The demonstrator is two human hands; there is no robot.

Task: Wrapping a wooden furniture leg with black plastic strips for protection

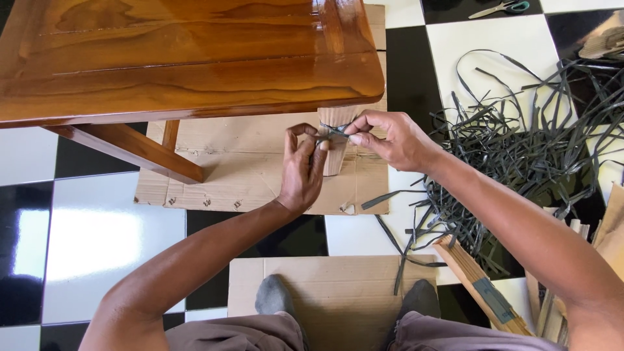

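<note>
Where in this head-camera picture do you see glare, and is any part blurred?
Head view: bright glare on the white floor tile at left and sheen on the varnished tabletop; both hands and the dark strips look sharp.

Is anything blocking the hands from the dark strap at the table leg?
Nothing visible does. The left hand and right hand both already pinch the dark strap against the table leg; the tabletop sits above, not between.

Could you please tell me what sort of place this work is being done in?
Probably a home or small furniture workshop floor: a varnished wooden table stands on cardboard over checkered tiles, with a heap of dark straps nearby.
</note>
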